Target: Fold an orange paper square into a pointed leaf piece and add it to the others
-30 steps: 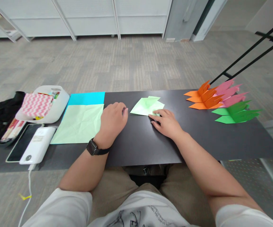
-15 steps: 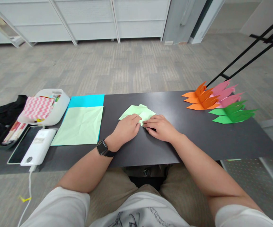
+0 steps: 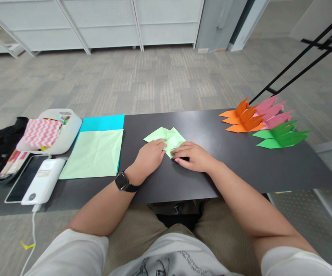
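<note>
A partly folded light green paper lies on the black table in front of me. My left hand, with a dark watch on its wrist, rests on the paper's near left edge with fingers curled down onto it. My right hand presses on the paper's near right corner, fingers together and flat. Both hands meet at the fold.
A flat light green sheet lies over a cyan sheet at the left. Further left are a white basket, a white power bank and a phone. Folded orange, pink and green paper shapes sit at the far right.
The folded paper was drawn nearer to me and leftward. My left hand moved from the bare table onto the paper, beside my right hand.
</note>
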A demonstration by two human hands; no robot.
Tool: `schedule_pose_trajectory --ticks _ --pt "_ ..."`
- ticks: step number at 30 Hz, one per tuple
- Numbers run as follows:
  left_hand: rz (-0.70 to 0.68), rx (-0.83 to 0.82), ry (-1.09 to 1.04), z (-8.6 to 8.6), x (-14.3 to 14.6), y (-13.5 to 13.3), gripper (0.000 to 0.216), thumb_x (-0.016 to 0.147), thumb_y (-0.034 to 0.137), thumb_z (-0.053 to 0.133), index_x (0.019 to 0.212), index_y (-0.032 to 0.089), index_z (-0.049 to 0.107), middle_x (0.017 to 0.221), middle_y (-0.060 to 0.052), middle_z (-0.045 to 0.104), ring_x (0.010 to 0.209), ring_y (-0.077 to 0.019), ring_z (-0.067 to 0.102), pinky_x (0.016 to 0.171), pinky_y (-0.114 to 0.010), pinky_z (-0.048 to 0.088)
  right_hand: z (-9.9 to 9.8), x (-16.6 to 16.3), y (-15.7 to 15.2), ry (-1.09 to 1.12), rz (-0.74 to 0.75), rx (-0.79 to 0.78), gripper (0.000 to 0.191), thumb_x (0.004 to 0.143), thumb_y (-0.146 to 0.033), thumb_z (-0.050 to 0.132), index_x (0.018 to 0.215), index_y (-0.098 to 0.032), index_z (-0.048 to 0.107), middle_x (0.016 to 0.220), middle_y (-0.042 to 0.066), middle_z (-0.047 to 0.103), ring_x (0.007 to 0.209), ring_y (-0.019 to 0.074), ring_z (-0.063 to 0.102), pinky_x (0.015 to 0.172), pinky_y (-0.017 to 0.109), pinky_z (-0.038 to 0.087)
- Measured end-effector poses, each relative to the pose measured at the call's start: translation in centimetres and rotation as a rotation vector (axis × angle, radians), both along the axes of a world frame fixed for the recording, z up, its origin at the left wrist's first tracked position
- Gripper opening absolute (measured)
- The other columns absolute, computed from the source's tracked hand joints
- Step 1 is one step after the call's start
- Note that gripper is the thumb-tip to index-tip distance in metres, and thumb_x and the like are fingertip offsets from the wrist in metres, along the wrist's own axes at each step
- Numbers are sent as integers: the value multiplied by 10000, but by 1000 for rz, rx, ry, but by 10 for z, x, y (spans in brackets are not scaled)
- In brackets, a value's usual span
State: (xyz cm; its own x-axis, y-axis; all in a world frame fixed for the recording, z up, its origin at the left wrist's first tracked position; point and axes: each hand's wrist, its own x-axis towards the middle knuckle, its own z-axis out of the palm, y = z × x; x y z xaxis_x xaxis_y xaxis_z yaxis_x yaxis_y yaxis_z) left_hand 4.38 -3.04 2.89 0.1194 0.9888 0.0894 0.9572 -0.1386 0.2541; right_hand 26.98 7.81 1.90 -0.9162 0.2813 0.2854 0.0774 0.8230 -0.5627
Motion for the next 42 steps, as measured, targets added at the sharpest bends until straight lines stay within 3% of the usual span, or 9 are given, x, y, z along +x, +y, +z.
schedule_pose_trajectory --ticks 4,6,8,15,19,27,32,36,42 --pt "-113 -10 -51 -7 -3 3 318 1050 144 543 1300 188 735 1514 -88 695 1424 -286 636 1271 -491 460 5 9 12 181 -360 -16 489 1114 -436 497 716 -260 718 829 42 784 814 217 708 863 392 539" --pt "-155 -27 -65 -8 -3 4 349 1050 133 517 1323 199 724 1537 -80 680 1461 -290 609 1291 -534 432 6 14 19 260 -547 -19 506 1121 -480 466 749 -259 727 867 58 782 857 232 716 880 402 542" --pt "-198 -33 -85 -7 -1 4 363 1042 112 491 1305 205 724 1523 -83 690 1462 -278 609 1294 -549 427 5 17 25 257 -622 -14 481 1122 -498 451 867 -263 784 959 72 793 953 254 728 945 422 543" --pt "-251 -10 -159 -1 4 5 521 949 -18 426 1339 202 695 1400 -92 744 1355 -212 677 1307 -465 429 -9 15 32 53 -527 -2 388 1106 -443 501 1288 -329 824 1259 92 754 1232 302 669 1139 533 484" --pt "-266 -18 -156 0 5 5 552 979 10 431 1437 214 662 1468 -87 707 1404 -223 641 1324 -487 398 -16 15 33 2 -454 17 312 1046 -399 628 1286 -366 824 1369 86 718 1308 316 628 1185 581 451" --pt "-261 10 -102 -1 5 5 425 1040 114 486 1354 243 742 1494 -78 685 1488 -283 552 1324 -581 352 -21 17 32 -79 -370 51 321 984 -350 731 1290 -390 818 1442 71 695 1351 335 589 1174 611 437" --pt "-173 43 -32 0 6 3 350 1057 207 547 1318 237 778 1482 -112 691 1343 -324 613 1199 -575 473 -22 15 29 -98 -369 93 357 959 -331 766 1306 -402 809 1432 68 703 1331 340 594 1156 609 438" --pt "-160 29 -13 2 5 2 352 1051 202 553 1313 217 787 1450 -147 692 1331 -313 639 1196 -543 492 -20 12 26 -106 -358 122 342 973 -340 757 1305 -400 810 1422 75 706 1333 339 590 1161 603 426" --pt "-115 -13 -105 2 2 2 340 1083 211 497 1307 230 753 1483 -83 711 1366 -263 664 1296 -574 402 -19 10 23 -134 -343 143 319 996 -362 734 1297 -433 810 1426 68 696 1334 343 578 1154 607 427"
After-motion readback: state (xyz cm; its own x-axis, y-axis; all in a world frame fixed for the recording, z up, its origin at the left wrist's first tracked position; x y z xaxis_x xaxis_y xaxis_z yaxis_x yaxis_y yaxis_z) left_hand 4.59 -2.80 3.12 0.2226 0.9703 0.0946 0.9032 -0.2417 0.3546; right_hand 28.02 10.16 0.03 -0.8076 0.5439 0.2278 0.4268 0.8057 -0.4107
